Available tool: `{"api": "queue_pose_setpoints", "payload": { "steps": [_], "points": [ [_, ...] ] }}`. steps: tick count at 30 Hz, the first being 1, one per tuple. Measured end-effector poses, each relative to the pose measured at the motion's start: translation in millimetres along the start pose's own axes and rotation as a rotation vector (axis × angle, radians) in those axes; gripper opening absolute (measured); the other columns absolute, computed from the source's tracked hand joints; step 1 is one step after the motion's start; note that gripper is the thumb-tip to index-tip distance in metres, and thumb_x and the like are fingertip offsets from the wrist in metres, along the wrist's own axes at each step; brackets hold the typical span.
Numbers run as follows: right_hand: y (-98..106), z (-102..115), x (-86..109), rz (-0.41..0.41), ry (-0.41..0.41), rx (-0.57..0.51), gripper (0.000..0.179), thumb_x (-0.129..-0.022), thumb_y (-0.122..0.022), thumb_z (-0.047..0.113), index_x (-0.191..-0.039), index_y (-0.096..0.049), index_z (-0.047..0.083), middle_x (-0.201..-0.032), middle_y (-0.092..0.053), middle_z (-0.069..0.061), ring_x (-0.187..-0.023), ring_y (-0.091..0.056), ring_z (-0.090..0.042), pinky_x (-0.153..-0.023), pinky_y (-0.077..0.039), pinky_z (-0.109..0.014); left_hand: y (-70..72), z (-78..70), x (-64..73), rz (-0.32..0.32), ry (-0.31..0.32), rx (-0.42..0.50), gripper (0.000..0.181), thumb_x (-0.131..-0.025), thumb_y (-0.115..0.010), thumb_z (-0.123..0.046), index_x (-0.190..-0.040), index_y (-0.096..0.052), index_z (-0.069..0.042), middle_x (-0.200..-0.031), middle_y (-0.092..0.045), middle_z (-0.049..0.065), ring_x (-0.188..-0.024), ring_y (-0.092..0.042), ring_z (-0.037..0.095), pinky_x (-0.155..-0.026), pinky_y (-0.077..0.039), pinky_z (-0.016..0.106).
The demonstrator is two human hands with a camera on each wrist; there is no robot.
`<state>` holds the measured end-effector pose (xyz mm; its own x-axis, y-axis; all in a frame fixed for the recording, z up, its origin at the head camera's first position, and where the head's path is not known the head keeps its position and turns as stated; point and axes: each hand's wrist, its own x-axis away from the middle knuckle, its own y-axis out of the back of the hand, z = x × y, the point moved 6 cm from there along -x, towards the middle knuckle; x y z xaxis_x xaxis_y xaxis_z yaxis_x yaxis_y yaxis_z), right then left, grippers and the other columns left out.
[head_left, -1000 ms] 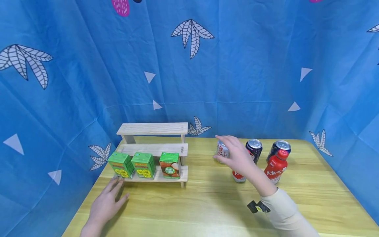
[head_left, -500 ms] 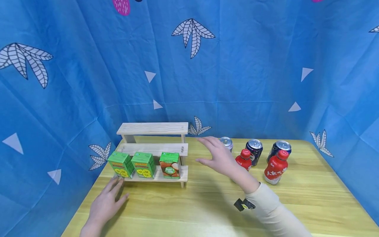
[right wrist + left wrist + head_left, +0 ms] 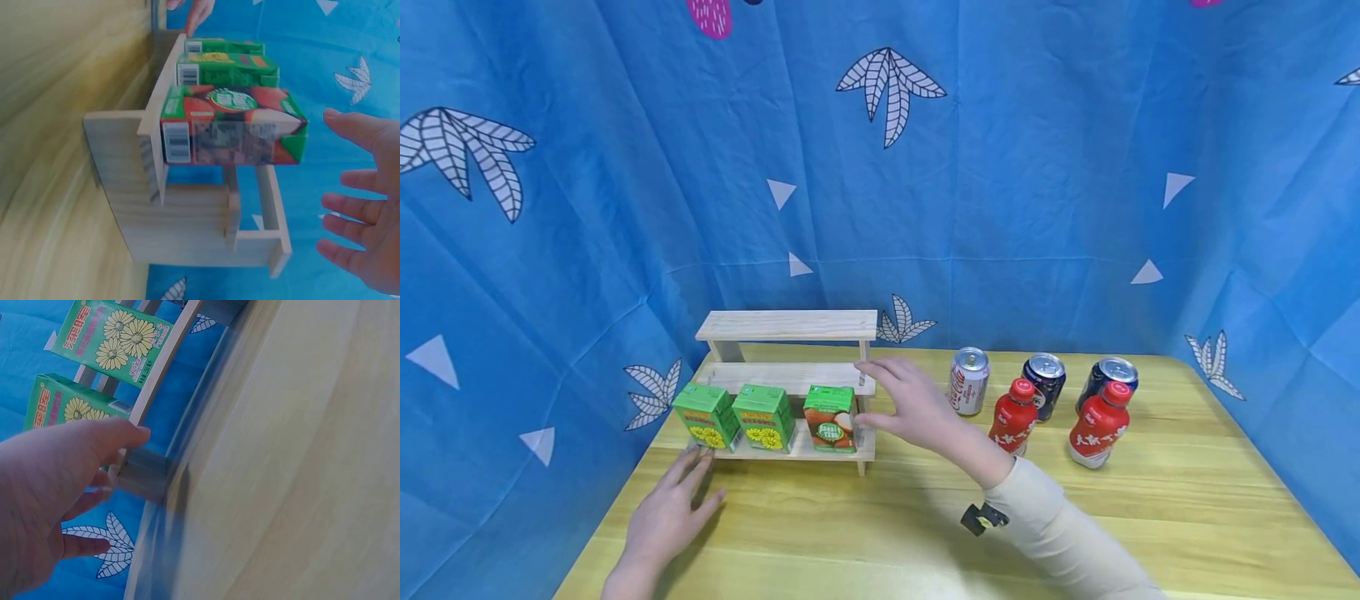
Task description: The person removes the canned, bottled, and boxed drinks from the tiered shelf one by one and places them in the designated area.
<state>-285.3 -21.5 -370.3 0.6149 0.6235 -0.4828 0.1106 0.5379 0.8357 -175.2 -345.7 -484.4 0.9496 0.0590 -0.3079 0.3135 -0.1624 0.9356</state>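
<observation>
Three juice cartons stand on the lowest step of a pale wooden tiered shelf. Two green cartons with yellow flowers, the left carton and the middle carton, share the step with a red and green carton at the right end. My left hand rests at the shelf's front left corner, its fingertips right at the edge. In the right wrist view, my right hand is beside the red and green carton with fingers spread and nothing held; a gap shows between them.
Right of the shelf stand a silver Coca-Cola can, a dark can and another dark can. Before them are a red bottle and a second red bottle. A blue patterned curtain surrounds the wooden table.
My right hand has travelled left from in front of the cans to the red and green carton, uncovering the silver can and one red bottle. My left hand stays put.
</observation>
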Motion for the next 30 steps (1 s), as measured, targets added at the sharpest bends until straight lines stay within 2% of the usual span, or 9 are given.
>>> {"api": "queue_pose_setpoints", "payload": {
  "steps": [3,9,15,21,30],
  "points": [
    [-7.6,3.9,-3.7,0.030,-0.008,-0.033,0.073,-0.082,-0.074,0.048,-0.142,-0.049,0.016,-0.137,-0.057,-0.007,-0.128,-0.053,-0.026,-0.108,-0.046,-0.046,-0.4,0.1,0.4,0.002,0.001,-0.004,0.068,-0.085,-0.072,-0.040,-0.138,-0.053,-0.003,-0.150,-0.041,0.022,-0.131,-0.045,0.044,-0.088,-0.053,0.060],
    [-26.1,6.4,-10.3,0.137,-0.085,-0.123,0.072,-0.086,-0.069,0.049,-0.146,-0.044,0.019,-0.144,-0.052,-0.005,-0.135,-0.047,-0.026,-0.114,-0.040,-0.047,-1.5,0.6,-0.5,0.015,0.001,-0.006,0.068,-0.085,-0.071,-0.040,-0.139,-0.052,-0.003,-0.150,-0.040,0.022,-0.132,-0.044,0.044,-0.089,-0.052,0.061],
    [-40.8,8.1,-16.6,0.150,-0.083,-0.133,0.072,-0.085,-0.071,0.046,-0.145,-0.045,0.016,-0.140,-0.055,-0.007,-0.132,-0.050,-0.025,-0.112,-0.043,-0.044,1.6,-1.0,0.2,-0.016,-0.013,-0.001,0.067,-0.084,-0.073,-0.039,-0.138,-0.053,-0.003,-0.149,-0.042,0.022,-0.131,-0.046,0.044,-0.087,-0.053,0.060],
    [-54.7,8.6,-22.0,0.179,-0.117,-0.103,0.071,-0.083,-0.073,0.049,-0.141,-0.048,0.016,-0.133,-0.059,-0.005,-0.124,-0.055,-0.022,-0.105,-0.050,-0.039,2.1,-1.1,0.4,-0.002,-0.003,0.004,0.067,-0.085,-0.072,-0.039,-0.139,-0.053,-0.004,-0.151,-0.040,0.021,-0.132,-0.046,0.044,-0.087,-0.054,0.059],
    [-63.3,13.2,-27.7,0.166,-0.116,-0.003,0.061,-0.081,-0.075,0.051,-0.125,-0.057,0.013,-0.107,-0.065,0.000,-0.097,-0.058,-0.014,-0.083,-0.053,-0.029,1.6,-0.3,0.9,-0.029,-0.023,0.014,0.065,-0.084,-0.073,-0.037,-0.137,-0.054,-0.003,-0.148,-0.044,0.021,-0.130,-0.047,0.043,-0.086,-0.054,0.058]
  ]
}}
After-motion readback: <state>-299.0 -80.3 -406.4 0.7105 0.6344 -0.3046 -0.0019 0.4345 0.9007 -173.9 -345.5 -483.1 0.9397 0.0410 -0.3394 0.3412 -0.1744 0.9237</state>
